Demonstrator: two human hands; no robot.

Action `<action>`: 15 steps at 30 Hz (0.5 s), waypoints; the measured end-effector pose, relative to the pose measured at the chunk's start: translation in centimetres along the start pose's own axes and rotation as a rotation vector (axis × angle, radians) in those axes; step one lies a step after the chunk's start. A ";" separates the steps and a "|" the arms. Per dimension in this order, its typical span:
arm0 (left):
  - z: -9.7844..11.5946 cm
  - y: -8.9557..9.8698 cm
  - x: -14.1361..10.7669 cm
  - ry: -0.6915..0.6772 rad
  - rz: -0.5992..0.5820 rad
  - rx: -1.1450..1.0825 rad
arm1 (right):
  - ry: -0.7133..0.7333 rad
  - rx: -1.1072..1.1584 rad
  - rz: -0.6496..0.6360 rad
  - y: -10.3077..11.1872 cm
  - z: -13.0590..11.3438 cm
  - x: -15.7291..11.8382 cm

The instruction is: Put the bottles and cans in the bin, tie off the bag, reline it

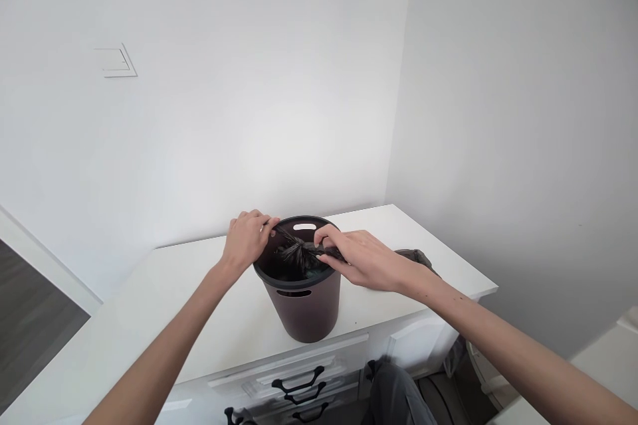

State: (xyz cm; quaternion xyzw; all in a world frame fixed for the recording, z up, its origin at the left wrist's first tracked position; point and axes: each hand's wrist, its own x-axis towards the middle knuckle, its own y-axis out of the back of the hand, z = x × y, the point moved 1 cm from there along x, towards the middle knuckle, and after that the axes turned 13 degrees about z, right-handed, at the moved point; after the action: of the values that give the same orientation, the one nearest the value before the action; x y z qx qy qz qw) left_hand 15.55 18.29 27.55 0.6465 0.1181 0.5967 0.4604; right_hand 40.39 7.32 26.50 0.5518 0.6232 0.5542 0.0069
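A dark maroon trash can (304,315) with a black rim and oval cut-out handles stands upright on the white cabinet top. Inside its mouth is a black plastic trash bag (299,255), its neck gathered into a knot. At the left rim my left hand (246,236) pinches one end of the bag. My right hand (356,255), over the right rim, is closed around the other end. Both ends are stretched apart across the opening. What the bag holds is hidden.
Behind the right wrist lies another dark, see-through plastic piece (416,255) on the cabinet top (209,319). White walls meet behind it, with a light switch (117,61) at left. Drawers with black handles (299,382) face me, near a grey-clothed leg (399,395).
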 end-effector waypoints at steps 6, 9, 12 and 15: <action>-2.3 1.1 1.7 0.100 -0.027 -0.048 | -0.217 0.154 -0.083 2.1 1.2 -0.3; -1.5 2.7 1.0 0.266 -0.070 -0.213 | -0.303 0.069 -0.114 2.4 2.1 0.5; 0.3 4.1 0.1 0.350 -0.077 -0.402 | -0.238 -0.067 -0.077 1.1 1.7 2.2; 2.2 5.1 -0.5 0.319 -0.057 -0.486 | -0.135 -0.174 -0.084 -1.6 0.6 4.3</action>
State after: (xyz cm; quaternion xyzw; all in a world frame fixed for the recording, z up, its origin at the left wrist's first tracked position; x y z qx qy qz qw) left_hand 15.35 14.10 31.26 0.4115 0.0605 0.6885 0.5941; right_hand 37.98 11.05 27.78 0.5585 0.5935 0.5670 0.1200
